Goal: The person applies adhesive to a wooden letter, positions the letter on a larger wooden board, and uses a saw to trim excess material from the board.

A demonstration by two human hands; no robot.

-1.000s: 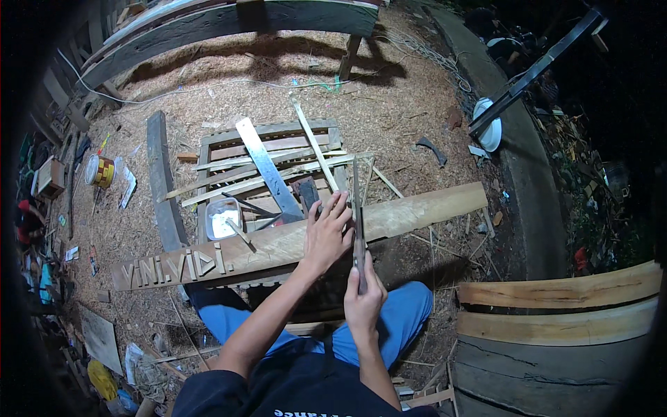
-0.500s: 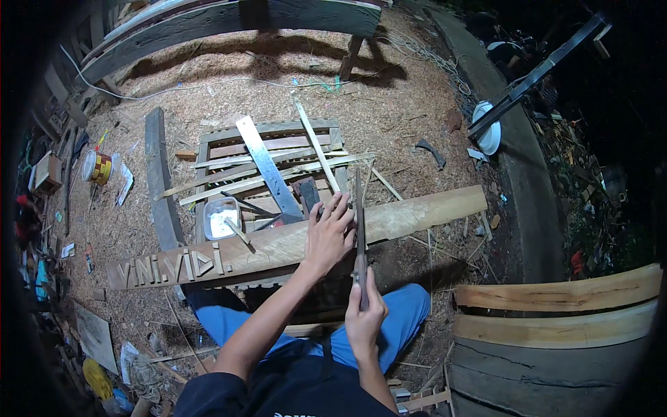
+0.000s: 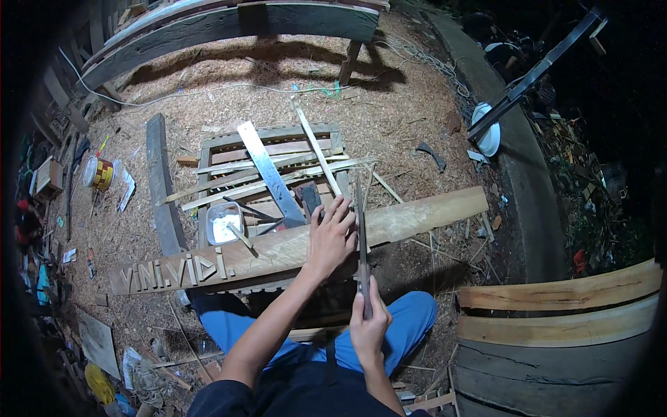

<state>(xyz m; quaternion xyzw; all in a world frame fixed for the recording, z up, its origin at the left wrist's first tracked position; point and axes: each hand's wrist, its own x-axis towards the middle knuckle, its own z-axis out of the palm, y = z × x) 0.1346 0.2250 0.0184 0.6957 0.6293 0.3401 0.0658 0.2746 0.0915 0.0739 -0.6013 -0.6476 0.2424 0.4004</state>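
A long wooden plank lies crosswise before me, with raised wooden letters on its left part. My right hand is closed round the handle of a handsaw, whose narrow dark blade shows edge-on and crosses the plank, pointing away from me. Just left of the blade, my left hand presses down on the plank, its fingers bent over the far edge. What lies under those fingers is hidden. A stick rests in a clear tub of white paste beyond the plank. A metal straightedge slants away behind it.
A slatted low table under the plank bears thin wood strips. One dark beam lies to its left. Thick boards fill the lower right, and a heavy bench stands at the back. Shavings cover the ground.
My right hand and the handsaw have come slightly toward me. My left hand keeps its place on the plank. The whole view has shifted a little.
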